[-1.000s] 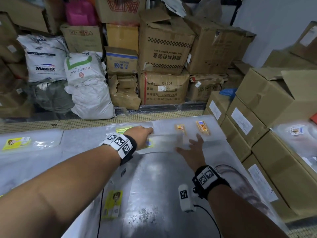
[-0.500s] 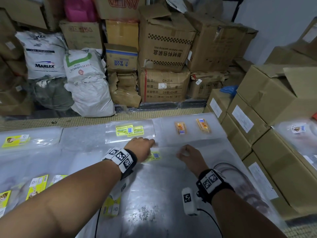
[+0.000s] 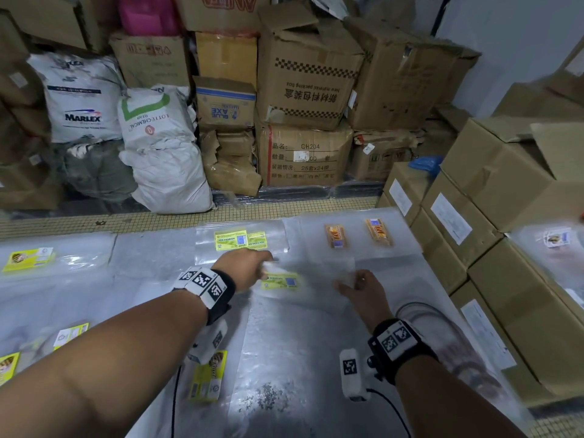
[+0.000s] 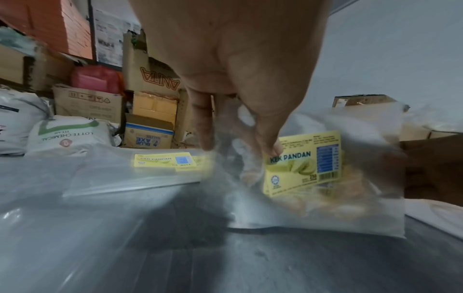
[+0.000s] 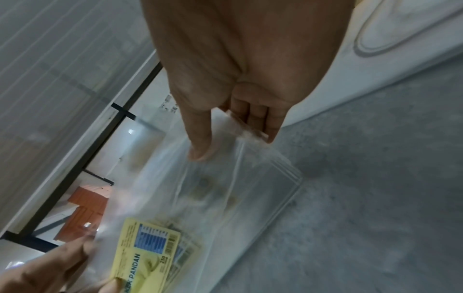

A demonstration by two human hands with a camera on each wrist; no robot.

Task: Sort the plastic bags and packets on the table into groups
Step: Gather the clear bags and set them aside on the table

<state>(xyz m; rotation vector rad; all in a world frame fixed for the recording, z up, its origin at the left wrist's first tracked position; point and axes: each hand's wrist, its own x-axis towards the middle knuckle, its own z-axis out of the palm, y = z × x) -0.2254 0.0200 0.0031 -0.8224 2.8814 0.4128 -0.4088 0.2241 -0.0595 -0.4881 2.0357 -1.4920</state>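
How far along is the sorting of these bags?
Partly done. A Kek Pandan pile and two orange-label bags already lie grouped at the far edge. Left hand and right hand hold another Kek Pandan bag. Yellow-label bags nearer still wait.

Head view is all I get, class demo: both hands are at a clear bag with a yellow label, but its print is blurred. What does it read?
Observer: In the left wrist view, the label on the held bag reads KEK PANDAN.
Operator: How does the right hand take it?
Observer: The right hand pinches the bag's edge between thumb and curled fingers.
Operator: And the left grip?
Observer: The left hand pinches the bag at the label's upper corner.
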